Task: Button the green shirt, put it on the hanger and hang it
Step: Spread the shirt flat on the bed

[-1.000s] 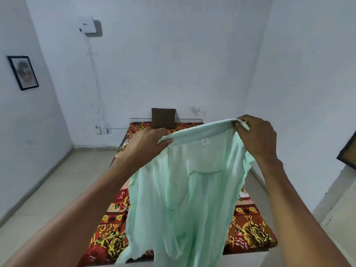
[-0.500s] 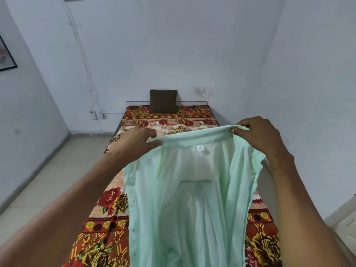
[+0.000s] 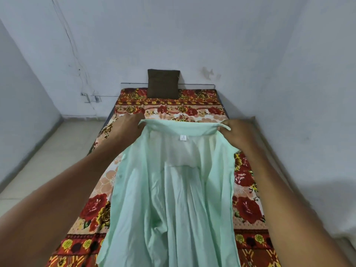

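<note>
You've barely started: your left hand (image 3: 128, 125) and right hand (image 3: 236, 130) each pinch the collar of the thin mint-green cotton shirt (image 3: 173, 199) over the floral bedspread (image 3: 248, 207), still unbuttoned, no hanger visible.

I see a plain bedroom in a home: a single bed (image 3: 169, 112) with a red floral bedsheet (image 3: 248, 209) stands against bare whitewashed walls (image 3: 192, 35), a dark brown cushion (image 3: 163, 83) propped at its head, tiled floor (image 3: 48, 155) alongside.
</note>
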